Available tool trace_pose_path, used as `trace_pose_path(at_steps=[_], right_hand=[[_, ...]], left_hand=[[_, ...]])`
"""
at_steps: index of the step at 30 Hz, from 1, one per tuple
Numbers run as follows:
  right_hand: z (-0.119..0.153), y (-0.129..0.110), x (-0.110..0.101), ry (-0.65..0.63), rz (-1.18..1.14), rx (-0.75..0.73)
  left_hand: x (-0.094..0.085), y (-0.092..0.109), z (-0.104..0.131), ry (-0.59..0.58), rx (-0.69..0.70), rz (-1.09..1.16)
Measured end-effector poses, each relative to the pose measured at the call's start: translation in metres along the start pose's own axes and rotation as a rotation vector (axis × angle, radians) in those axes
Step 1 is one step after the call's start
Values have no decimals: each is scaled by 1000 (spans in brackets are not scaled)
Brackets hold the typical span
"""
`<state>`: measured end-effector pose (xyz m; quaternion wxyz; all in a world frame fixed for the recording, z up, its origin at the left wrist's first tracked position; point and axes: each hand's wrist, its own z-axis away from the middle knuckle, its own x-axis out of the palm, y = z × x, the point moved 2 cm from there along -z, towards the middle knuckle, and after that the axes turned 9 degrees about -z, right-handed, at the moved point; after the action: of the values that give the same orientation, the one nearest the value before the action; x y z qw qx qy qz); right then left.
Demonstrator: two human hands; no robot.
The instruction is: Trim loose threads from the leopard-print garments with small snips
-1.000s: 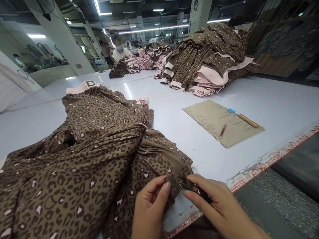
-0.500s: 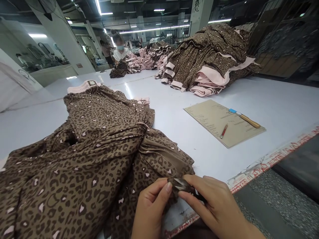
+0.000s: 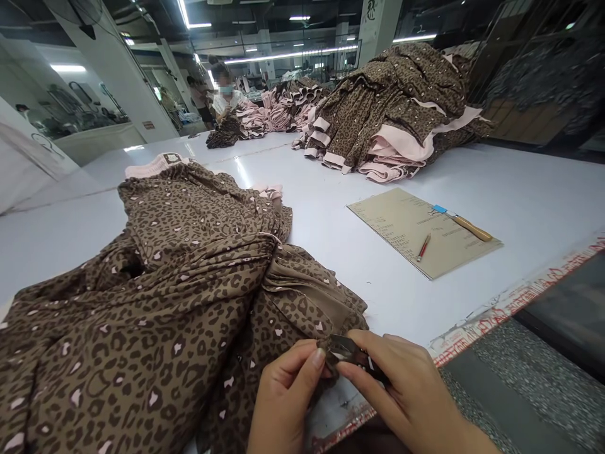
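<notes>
A brown leopard-print garment (image 3: 161, 309) with pink patches lies bunched across the left of the table, its lower right corner reaching my hands. My left hand (image 3: 286, 388) pinches the edge of that fabric between thumb and forefinger. Black thread snips (image 3: 369, 366) are gripped in my right hand (image 3: 409, 378), their blades pointing left and apart, right beside the pinched edge. Folds and fingers partly hide the spot where blades and cloth meet.
A brown card sheet (image 3: 401, 249) lies to the right with a red pen (image 3: 424, 248) and a wooden-handled tool (image 3: 472, 228) on it. Behind stands a large pile of leopard-print garments (image 3: 387, 101). A person (image 3: 224, 98) is at the far side. The taped table edge (image 3: 510, 309) runs along the right.
The snips have turned slightly in my right hand, and their blades now show apart at the fabric edge. My left hand keeps its pinch. The view has shifted a little.
</notes>
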<state>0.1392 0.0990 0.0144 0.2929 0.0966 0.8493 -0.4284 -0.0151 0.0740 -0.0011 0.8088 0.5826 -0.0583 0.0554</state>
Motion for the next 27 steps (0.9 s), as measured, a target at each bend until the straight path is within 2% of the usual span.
trace_pose_path(at_steps=[4,7,9,11,12,14,16,18,20,22,24,27], right_hand=[[1,-1,2,9,-8,12],[2,1,2,-15,-44,83],[3,5,-2,-33,-95,166],[3,11,-10,-10,-144,269],[4,15,-15,17,-162,321],[7,21,-25,78,-182,416],[10,26,-32,126,-197,484],[14,28,-34,148,-222,525],[16,28,-33,164,-249,548],[18,27,-30,175,-273,554],[19,28,-29,185,-289,552],[21,32,-31,197,-290,544]], left_hand=[[1,0,1,31,51,-127],[1,0,3,64,86,-209],[-4,8,7,172,227,-310],[-10,24,11,342,460,-412],[-13,34,13,385,576,-446],[-13,49,13,359,714,-494],[-4,54,5,244,741,-633],[12,45,-7,201,750,-928],[29,27,-22,239,792,-1268],[41,9,-35,271,770,-1465],[42,4,-41,241,755,-1454],[25,23,-29,197,873,-1081]])
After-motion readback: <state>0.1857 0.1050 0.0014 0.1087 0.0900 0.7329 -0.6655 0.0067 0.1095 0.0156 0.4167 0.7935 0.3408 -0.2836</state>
